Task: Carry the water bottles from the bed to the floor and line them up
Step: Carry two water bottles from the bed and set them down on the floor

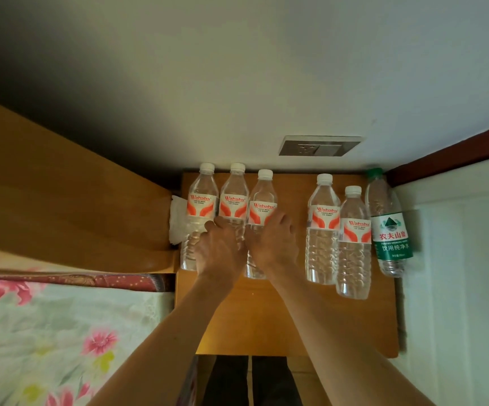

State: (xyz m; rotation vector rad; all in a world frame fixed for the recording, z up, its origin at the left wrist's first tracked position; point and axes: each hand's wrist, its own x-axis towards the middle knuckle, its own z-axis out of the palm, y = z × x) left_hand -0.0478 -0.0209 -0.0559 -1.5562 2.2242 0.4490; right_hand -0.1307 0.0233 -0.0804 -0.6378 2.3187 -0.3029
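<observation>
Between a floral-sheeted bed (pixel 46 332) and a white one, a wooden surface (pixel 252 317) against the pale wall holds six water bottles standing upright in a rough row below a wall socket (pixel 319 146). A person's left hand (pixel 222 247) wraps around the second bottle (pixel 233 197) from the left, while the right hand (pixel 272 241) closes on the third bottle (pixel 263 200) beside it; the fingers on the far side are hidden, so the firmness of either grip is hard to judge. Both bottles sit close to the first bottle (pixel 200 200), apparently being nudged into a tight line along the wall. Two more red-labelled bottles, the fourth (pixel 323 218) and fifth (pixel 353 238), stand apart across a gap and stepped forward, and a green-labelled bottle (pixel 389 230) leans at the right end. That uneven right-hand group looks likely to need straightening before the row is done.
</observation>
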